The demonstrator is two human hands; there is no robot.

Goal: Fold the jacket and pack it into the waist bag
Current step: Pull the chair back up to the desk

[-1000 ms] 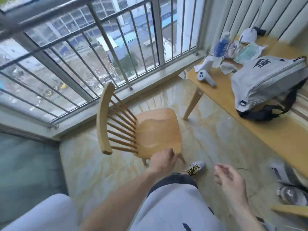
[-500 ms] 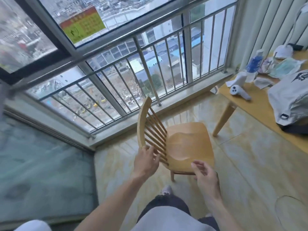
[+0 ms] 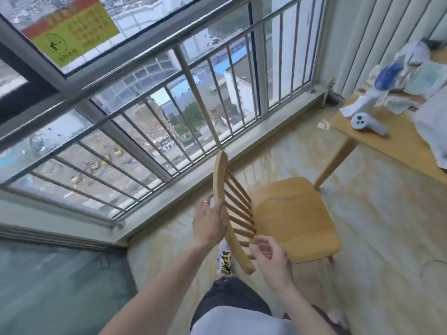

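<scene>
The grey-white waist bag [image 3: 433, 131] lies on the wooden table [image 3: 401, 151] at the far right, cut off by the frame edge. I see no jacket. In front of me stands a wooden spindle-back chair [image 3: 290, 213]. My left hand [image 3: 210, 223] grips the curved top rail of its back from the window side. My right hand [image 3: 271, 257] is at the lower end of the backrest, its fingers apart and touching the spindles.
A white controller [image 3: 362, 122], a blue bottle [image 3: 389, 76] and crumpled papers and masks sit on the table's far end. A metal window railing [image 3: 169, 97] runs behind the chair. A grey-green mattress [image 3: 60, 286] lies at lower left. My shoe [image 3: 225, 262] stands on the tiled floor.
My view has swung left and up, so most of the bag left the frame. My left hand went from the seat to the back rail, and my right hand came up to the spindles.
</scene>
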